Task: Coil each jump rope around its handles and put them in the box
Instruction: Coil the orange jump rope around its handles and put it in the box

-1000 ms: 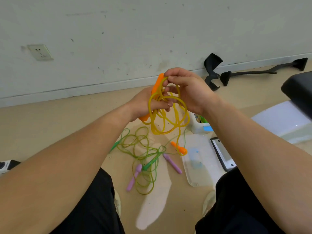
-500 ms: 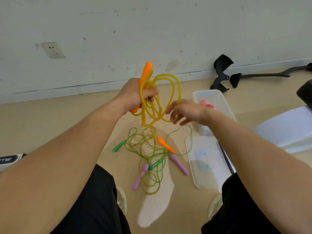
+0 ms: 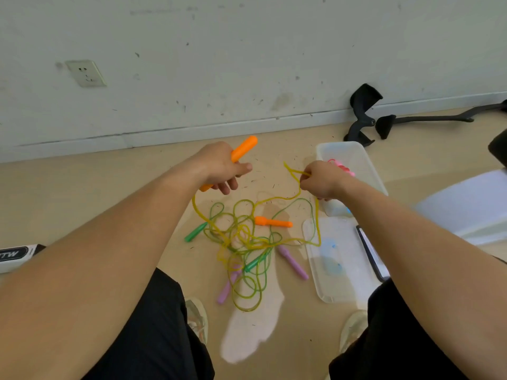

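My left hand (image 3: 219,167) grips one orange handle (image 3: 245,152) of the yellow jump rope. My right hand (image 3: 321,180) pinches the yellow cord (image 3: 295,175), which hangs down in loose loops to the floor. The second orange handle (image 3: 273,222) lies on the floor among a tangle of green cord (image 3: 247,242). Two green handles (image 3: 195,232) and two purple handles (image 3: 293,261) lie in that tangle. The clear plastic box (image 3: 354,160) stands behind my right hand with a pink rope (image 3: 340,165) inside.
The box's clear lid (image 3: 337,259) lies flat on the floor right of the tangle, a dark tablet (image 3: 370,253) at its right edge. Black chair parts (image 3: 362,113) lie by the wall. My knees and shoes (image 3: 196,316) frame the floor space.
The yellow coils have come off the handle and dropped to the floor. My hands have moved apart and lower, the right one now pinching the cord near the box.
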Demonstrator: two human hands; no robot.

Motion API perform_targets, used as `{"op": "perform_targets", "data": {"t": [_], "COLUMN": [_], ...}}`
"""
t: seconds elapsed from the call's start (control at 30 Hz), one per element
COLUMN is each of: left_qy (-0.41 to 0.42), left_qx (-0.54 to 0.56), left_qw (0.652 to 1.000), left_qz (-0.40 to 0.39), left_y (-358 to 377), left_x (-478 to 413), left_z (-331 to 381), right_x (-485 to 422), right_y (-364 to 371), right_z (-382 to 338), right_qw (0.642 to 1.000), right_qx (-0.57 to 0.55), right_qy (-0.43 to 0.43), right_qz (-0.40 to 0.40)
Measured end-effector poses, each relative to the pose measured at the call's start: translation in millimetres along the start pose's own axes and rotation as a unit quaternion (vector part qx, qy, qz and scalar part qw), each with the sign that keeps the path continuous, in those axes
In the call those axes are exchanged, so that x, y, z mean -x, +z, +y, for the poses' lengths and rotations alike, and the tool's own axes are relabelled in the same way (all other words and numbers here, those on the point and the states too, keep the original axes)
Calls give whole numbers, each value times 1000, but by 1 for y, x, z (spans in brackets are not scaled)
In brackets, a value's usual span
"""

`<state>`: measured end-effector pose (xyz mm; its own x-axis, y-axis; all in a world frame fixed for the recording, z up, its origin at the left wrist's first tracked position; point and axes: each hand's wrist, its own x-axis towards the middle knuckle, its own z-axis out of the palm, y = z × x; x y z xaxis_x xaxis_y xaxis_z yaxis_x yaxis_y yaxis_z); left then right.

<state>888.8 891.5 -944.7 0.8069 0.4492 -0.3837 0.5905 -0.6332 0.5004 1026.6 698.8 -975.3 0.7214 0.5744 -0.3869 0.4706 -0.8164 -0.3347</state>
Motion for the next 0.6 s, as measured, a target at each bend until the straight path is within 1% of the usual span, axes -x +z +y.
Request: {"op": "perform_targets", "data": {"t": [0.07, 0.13, 0.2, 0.27, 0.3, 0.37, 0.4, 0.47, 0.6], "left_qy": [-5, -13, -15, 5, 15, 41, 60, 92, 112], "left_qx": [17, 26, 40, -10, -45, -123, -163, -227, -258], "left_qw": [999, 998, 998, 1000, 999, 991, 983, 967, 951], "left_qz": [33, 58, 52, 26, 4, -41, -55, -76, -125], "left_y": [0, 2, 7, 18, 23, 28, 28, 23, 11], "left_x": [1, 1, 0, -5, -7, -10, -12, -15, -33], "left_z": [6, 12, 16, 14, 12, 6, 3, -1, -10], "right_x": [-1, 0, 8, 18, 22, 25, 22, 12, -25], "right_y": [3, 7, 15, 29, 35, 46, 51, 62, 102], "right_z": [2, 5, 11, 21, 26, 34, 37, 41, 45], "right_qw": [1000, 999, 994, 982, 975, 960, 958, 962, 977], "right_qx": [-25, -4, 49, 116, 160, 245, 261, 253, 194], "right_qy": [5, 22, 45, 59, 61, 57, 55, 45, 28], "right_qz": [-15, -41, -91, -136, -140, -120, -106, -90, -88]}}
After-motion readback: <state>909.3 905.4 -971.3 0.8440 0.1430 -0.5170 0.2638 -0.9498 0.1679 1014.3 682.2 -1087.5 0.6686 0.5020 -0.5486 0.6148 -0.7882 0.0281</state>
